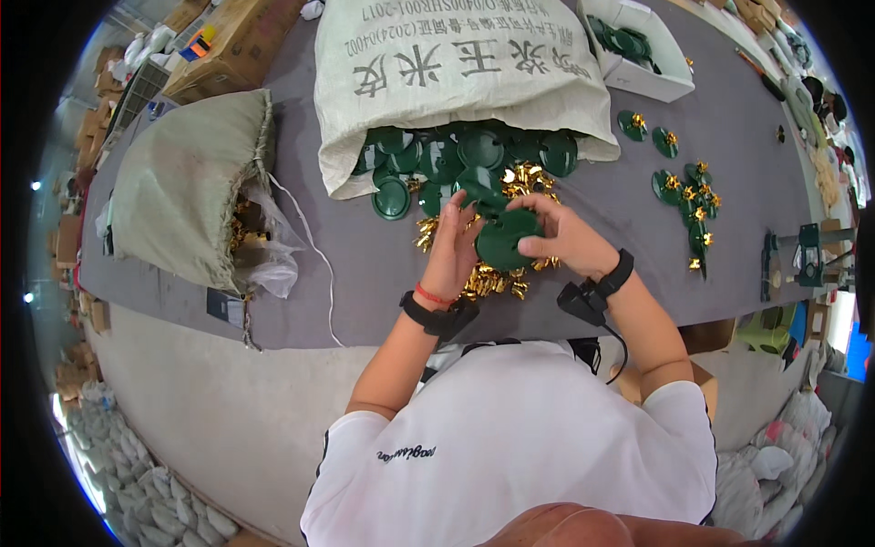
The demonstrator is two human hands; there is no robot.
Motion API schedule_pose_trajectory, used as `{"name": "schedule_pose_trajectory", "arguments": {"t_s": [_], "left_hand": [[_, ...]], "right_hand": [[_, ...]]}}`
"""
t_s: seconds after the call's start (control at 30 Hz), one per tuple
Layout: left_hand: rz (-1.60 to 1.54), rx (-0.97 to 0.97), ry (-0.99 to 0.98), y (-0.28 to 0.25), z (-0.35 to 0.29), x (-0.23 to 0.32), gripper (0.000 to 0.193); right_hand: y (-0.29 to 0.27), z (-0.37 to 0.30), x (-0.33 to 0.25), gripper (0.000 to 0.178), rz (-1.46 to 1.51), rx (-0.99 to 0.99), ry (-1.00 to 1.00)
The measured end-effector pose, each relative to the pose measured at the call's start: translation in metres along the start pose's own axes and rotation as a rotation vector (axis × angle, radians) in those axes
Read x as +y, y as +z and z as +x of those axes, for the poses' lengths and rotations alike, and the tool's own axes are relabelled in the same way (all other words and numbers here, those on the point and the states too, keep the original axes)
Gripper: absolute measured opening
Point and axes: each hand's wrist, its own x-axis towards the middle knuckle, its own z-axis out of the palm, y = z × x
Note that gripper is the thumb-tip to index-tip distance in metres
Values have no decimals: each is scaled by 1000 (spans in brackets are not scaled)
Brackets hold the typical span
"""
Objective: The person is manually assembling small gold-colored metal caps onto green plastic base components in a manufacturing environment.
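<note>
In front of a white woven sack [460,77], a pile of round dark green plastic discs [440,159] spills from its mouth. A green disc [504,242] with a small hole sits between the thumb and fingers of my right hand [570,239]. My left hand [448,248] has its fingertips on the edge of a second, tilted green disc [481,187] just beyond; its grip is partly hidden. Shiny gold foil flower pieces [497,283] lie on the table under and around both hands.
At left lies a tan cloth sack [191,187] with a plastic bag and gold pieces at its mouth. To the right are several green discs with gold flowers [700,205]. A white box [638,55] holding green pieces stands at the back right; a cardboard box [228,50] is back left.
</note>
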Motion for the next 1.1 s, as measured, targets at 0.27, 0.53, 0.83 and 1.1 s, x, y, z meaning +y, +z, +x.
{"name": "schedule_pose_trajectory", "arguments": {"t_s": [0.27,0.53,0.83,1.1], "left_hand": [[-140,-194,-99,14,-3,-13,55],[-468,-236,-182,13,-14,-11,66],[-326,-455,-232,17,-13,1,65],[-163,-351,-199,23,-15,-4,63]], "right_hand": [[8,-36,4,62,101,-57,117],[0,-62,6,69,201,-23,28],[-2,-52,23,69,602,-235,48],[-2,-53,33,69,821,-255,200]]}}
